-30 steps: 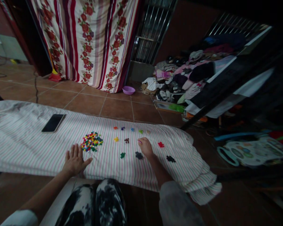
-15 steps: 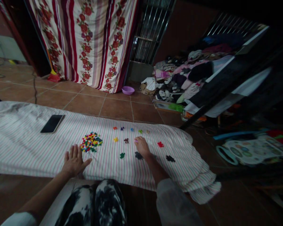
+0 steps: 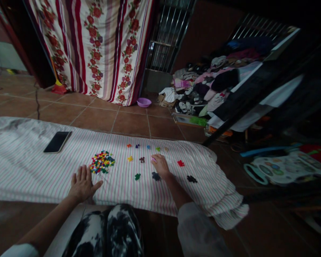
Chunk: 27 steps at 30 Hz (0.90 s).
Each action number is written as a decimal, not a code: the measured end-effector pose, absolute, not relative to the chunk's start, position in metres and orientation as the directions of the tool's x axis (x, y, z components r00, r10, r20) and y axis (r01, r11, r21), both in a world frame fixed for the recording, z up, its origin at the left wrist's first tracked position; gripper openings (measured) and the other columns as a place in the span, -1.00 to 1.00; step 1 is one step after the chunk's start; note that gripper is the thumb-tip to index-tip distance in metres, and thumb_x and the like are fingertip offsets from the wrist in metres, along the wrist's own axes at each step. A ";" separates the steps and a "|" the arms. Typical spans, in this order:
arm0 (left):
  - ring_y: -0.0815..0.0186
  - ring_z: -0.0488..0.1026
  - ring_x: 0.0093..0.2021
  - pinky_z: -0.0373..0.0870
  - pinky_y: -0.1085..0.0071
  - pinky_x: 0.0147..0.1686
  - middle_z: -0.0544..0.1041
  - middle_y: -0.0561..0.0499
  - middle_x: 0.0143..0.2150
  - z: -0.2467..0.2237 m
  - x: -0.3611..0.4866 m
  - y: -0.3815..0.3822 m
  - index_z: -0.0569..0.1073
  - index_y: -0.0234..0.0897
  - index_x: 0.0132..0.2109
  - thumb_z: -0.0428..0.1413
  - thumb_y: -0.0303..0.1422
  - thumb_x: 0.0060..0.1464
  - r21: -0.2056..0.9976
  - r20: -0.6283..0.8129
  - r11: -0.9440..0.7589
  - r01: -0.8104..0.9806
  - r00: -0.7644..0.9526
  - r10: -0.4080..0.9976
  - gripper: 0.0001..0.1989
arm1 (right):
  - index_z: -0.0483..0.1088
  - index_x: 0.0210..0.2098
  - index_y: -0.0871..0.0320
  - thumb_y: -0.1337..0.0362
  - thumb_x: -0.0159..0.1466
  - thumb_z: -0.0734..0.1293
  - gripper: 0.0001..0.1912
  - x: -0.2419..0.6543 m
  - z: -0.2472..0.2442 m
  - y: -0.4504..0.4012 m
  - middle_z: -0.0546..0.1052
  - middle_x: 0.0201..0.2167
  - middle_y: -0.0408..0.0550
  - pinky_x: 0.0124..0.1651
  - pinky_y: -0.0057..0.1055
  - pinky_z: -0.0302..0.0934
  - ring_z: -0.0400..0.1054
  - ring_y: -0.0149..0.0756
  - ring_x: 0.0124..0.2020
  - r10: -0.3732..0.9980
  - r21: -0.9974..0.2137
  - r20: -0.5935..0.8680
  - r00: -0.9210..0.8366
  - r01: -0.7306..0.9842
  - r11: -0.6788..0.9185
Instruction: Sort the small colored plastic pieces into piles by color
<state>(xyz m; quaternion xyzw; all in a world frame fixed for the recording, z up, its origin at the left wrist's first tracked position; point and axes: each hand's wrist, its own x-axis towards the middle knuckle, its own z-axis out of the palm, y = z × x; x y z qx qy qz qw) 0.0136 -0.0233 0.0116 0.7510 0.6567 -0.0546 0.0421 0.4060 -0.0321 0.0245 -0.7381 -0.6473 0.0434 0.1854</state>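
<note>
My left hand (image 3: 82, 184) lies flat with its fingers spread on the striped cloth (image 3: 56, 178), just below a mixed pile of small coloured pieces (image 3: 102, 161). Farther right, my right hand (image 3: 161, 166) reaches down with its fingertips together at a small pink piece (image 3: 153, 159); the fingers partly hide it. Around that hand are little single-colour groups: brown pieces (image 3: 142, 160), dark grey pieces (image 3: 156, 176), red pieces (image 3: 181, 163), yellow pieces (image 3: 130, 159) and green pieces (image 3: 137, 176). Black pieces (image 3: 192, 179) sit at the lower right.
A phone (image 3: 57, 142) rests on the cloth at the left. Along the cloth's far side are orange pieces (image 3: 128, 145), blue pieces (image 3: 148, 147) and lime pieces (image 3: 157, 149). Beyond, a purple basin (image 3: 143, 102) stands on the tiled floor near a heap of clothes (image 3: 203, 84).
The whole view has shifted slightly. My right hand stays at the pink piece, with hardly any movement, and my left hand remains flat on the cloth.
</note>
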 end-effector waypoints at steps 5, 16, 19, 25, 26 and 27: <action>-0.08 -0.27 0.38 -0.23 -0.01 0.26 -0.14 -0.38 0.38 0.011 0.013 -0.024 -0.12 -0.66 0.31 -0.25 0.18 -0.08 -0.014 -0.137 -0.136 0.991 0.133 0.982 0.06 | 0.44 -0.04 0.14 0.35 0.26 0.20 -0.68 0.432 0.031 -0.043 0.47 -0.04 0.02 0.06 -0.33 0.12 0.28 -0.23 -0.02 0.929 -0.303 0.249 0.275 0.933 -0.195; -0.09 -0.24 0.38 -0.25 -0.03 0.25 -0.09 -0.41 0.37 0.003 0.010 -0.021 -0.09 -0.67 0.31 -0.26 0.20 -0.10 0.025 -0.092 -0.136 0.990 0.138 0.986 0.08 | 0.46 -0.04 0.18 0.36 0.22 0.23 -0.67 0.471 0.032 -0.060 0.50 -0.09 0.06 0.01 -0.39 0.11 0.35 -0.23 -0.06 0.930 -0.155 0.082 0.358 0.927 -0.343; -0.10 -0.24 0.38 -0.24 -0.03 0.25 -0.09 -0.43 0.37 0.005 0.011 -0.022 -0.08 -0.68 0.30 -0.24 0.20 -0.11 0.031 -0.089 -0.137 0.990 0.140 0.986 0.08 | 0.48 -0.10 0.17 0.41 0.22 0.22 -0.69 0.466 0.032 -0.058 0.51 -0.09 0.04 0.01 -0.40 0.12 0.35 -0.25 -0.07 0.935 -0.191 0.093 0.343 0.928 -0.321; -0.09 -0.23 0.38 -0.21 -0.02 0.25 -0.10 -0.41 0.37 0.011 0.012 -0.024 -0.08 -0.67 0.31 -0.26 0.18 -0.09 0.015 -0.107 -0.140 0.990 0.141 0.984 0.06 | 0.49 -0.13 0.20 0.42 0.22 0.22 -0.72 0.450 0.033 -0.052 0.52 -0.12 0.04 0.05 -0.40 0.11 0.34 -0.27 -0.06 0.959 -0.244 0.099 0.265 0.941 -0.235; -0.09 -0.23 0.38 -0.20 -0.02 0.25 -0.10 -0.41 0.37 0.012 0.013 -0.024 -0.07 -0.67 0.31 -0.27 0.18 -0.09 0.014 -0.109 -0.140 0.990 0.140 0.984 0.06 | 0.49 -0.13 0.21 0.42 0.22 0.22 -0.72 0.447 0.032 -0.052 0.51 -0.12 0.04 0.06 -0.40 0.11 0.34 -0.27 -0.07 0.964 -0.250 0.100 0.247 0.944 -0.216; -0.09 -0.23 0.38 -0.20 -0.02 0.25 -0.10 -0.41 0.37 0.013 0.013 -0.024 -0.07 -0.67 0.31 -0.28 0.18 -0.09 0.015 -0.112 -0.139 0.990 0.140 0.984 0.06 | 0.49 -0.14 0.21 0.42 0.22 0.22 -0.73 0.445 0.032 -0.052 0.51 -0.12 0.05 0.06 -0.40 0.11 0.34 -0.27 -0.07 0.968 -0.256 0.104 0.230 0.946 -0.198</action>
